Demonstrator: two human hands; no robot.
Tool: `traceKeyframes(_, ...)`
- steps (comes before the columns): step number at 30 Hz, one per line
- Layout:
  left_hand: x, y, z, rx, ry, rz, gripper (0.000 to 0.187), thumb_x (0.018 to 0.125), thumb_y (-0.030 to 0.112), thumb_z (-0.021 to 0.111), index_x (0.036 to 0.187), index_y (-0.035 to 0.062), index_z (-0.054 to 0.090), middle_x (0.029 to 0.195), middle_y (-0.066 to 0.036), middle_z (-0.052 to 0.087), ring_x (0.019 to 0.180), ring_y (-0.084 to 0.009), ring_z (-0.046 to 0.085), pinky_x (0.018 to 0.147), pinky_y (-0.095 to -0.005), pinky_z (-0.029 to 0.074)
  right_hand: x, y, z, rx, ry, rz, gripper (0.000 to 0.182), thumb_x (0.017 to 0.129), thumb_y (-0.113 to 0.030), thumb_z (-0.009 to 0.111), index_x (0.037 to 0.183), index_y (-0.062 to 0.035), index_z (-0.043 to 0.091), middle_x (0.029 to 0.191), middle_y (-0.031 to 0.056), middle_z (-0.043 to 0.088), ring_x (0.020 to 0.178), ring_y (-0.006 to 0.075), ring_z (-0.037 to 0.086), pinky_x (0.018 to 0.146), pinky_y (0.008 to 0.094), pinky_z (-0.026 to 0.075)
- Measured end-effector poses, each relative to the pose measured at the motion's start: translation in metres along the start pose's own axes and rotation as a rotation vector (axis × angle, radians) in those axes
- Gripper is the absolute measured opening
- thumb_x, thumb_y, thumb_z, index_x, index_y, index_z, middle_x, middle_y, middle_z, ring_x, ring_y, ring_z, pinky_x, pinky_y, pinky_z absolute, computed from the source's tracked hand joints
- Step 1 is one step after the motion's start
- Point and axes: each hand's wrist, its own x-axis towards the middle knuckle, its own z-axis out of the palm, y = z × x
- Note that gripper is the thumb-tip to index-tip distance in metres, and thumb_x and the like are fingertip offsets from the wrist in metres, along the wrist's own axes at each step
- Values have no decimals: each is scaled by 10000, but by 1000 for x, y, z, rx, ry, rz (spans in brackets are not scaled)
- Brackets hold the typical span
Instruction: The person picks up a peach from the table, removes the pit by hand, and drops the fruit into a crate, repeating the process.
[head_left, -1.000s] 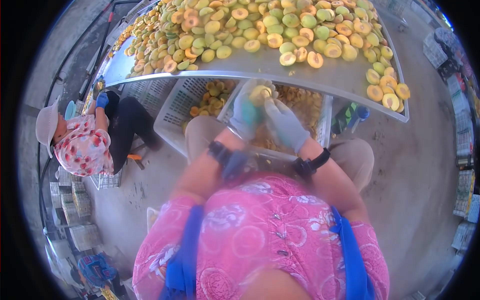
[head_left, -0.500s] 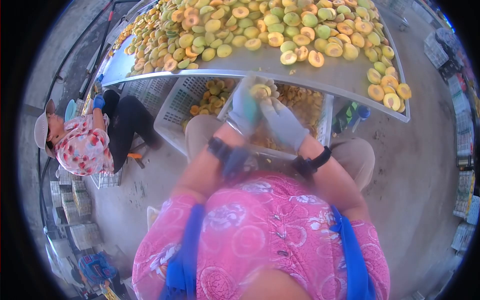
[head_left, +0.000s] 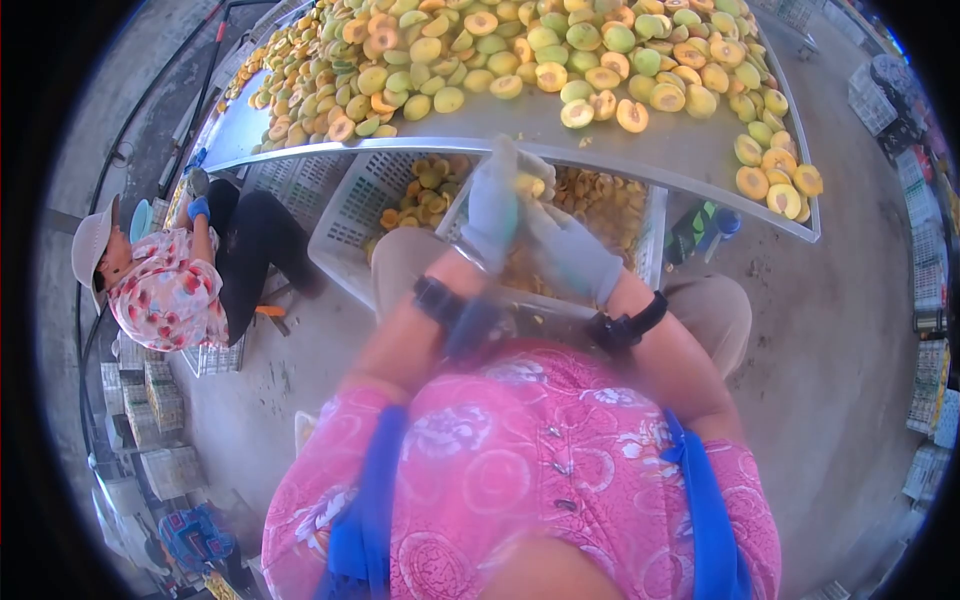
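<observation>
Both my hands wear pale gloves and meet over a crate, just in front of the table edge. My left hand is closed around an apricot half, its yellow flesh showing between the fingers. Close against the lower side of that fruit, my right hand has its fingers pressed together. Motion smears its fingertips, and whatever they pinch cannot be made out. Beneath my hands, the white crate contains many small yellow-brown fruit pieces.
A metal table bears a big heap of halved apricots. Another white crate with fruit stands under it on the left. A co-worker sits at far left. A green bottle stands right of the crates.
My left hand has tilted and its fingers have closed further over the apricot half, hiding more of it. My right hand has shifted slightly down and right. The co-worker's hands have moved.
</observation>
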Motion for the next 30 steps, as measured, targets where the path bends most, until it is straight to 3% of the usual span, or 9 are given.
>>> traceKeyframes(4, -6, 12, -3, -277, -125, -174, 673, 972, 591, 405, 806, -18, 638, 769, -106, 657, 710, -185, 617, 693, -289, 496, -5, 3, -3, 371, -109, 132, 254, 1000, -364, 493, 1034, -119, 553, 818, -45, 530, 653, 49, 478, 519, 200, 398)
traceKeyframes(8, -2, -2, -15, 179, -141, 27, 728, 974, 612, 371, 737, -17, 651, 757, -90, 663, 705, -151, 598, 708, -266, 470, 2, 16, 7, 540, 63, 137, 250, 1004, -375, 486, 999, -133, 548, 674, -59, 472, 499, 55, 425, 413, 218, 348)
traceKeyframes(11, -7, 3, -13, 151, -150, 26, 730, 979, 609, 360, 765, -21, 661, 761, -89, 665, 712, -147, 601, 703, -269, 472, 1, 23, -12, 285, -278, 108, 280, 1013, -395, 455, 959, -132, 534, 567, -69, 369, 380, 49, 321, 324, 228, 257)
traceKeyframes(14, -6, 6, -15, 92, -137, -50, 720, 981, 601, 365, 712, -10, 637, 758, -94, 658, 702, -162, 603, 703, -278, 476, -5, 10, -9, 673, -487, 319, 331, 1024, -419, 411, 933, -120, 519, 511, -79, 271, 314, 43, 226, 274, 234, 171)
traceKeyframes(16, 1, 0, -22, -132, -389, 54, 698, 931, 657, 415, 750, 12, 608, 796, -130, 643, 707, -235, 604, 649, -337, 503, -3, 10, -9, 905, -674, 373, 345, 1035, -412, 379, 943, -109, 518, 525, -76, 289, 320, 40, 255, 272, 230, 187)
traceKeyframes(20, -8, 4, -16, -312, -153, -138, 689, 917, 670, 424, 789, 14, 590, 823, -142, 639, 722, -254, 620, 670, -353, 525, 7, 22, -9, 1044, -778, 364, 342, 1042, -407, 356, 971, -112, 514, 537, -72, 302, 320, 41, 265, 269, 232, 198)
traceKeyframes(26, -6, -3, -28, -480, -57, -242, 484, 987, 518, 440, 966, 67, 612, 820, -88, 655, 704, -208, 638, 664, -312, 547, 20, 36, -7, 1130, -536, 471, 434, 1034, -499, 269, 1104, -152, 520, 579, -23, 384, 344, 93, 319, 287, 259, 252)
traceKeyframes(28, 4, -18, -40, -614, -7, -183, 446, 994, 491, 444, 1009, 77, 609, 841, -76, 658, 722, -204, 641, 675, -330, 553, 20, 28, 0, 1137, -971, 437, 455, 1037, -499, 245, 1155, -153, 517, 579, -5, 389, 346, 110, 320, 291, 263, 239)
traceKeyframes(30, 12, 0, -60, -670, 61, -78, 446, 999, 467, 450, 966, 54, 614, 850, -85, 662, 758, -186, 636, 726, -348, 544, 15, 18, -1, 1129, -909, 416, 421, 1037, -458, 324, 1065, -89, 525, 584, -39, 344, 348, 63, 294, 291, 245, 238)
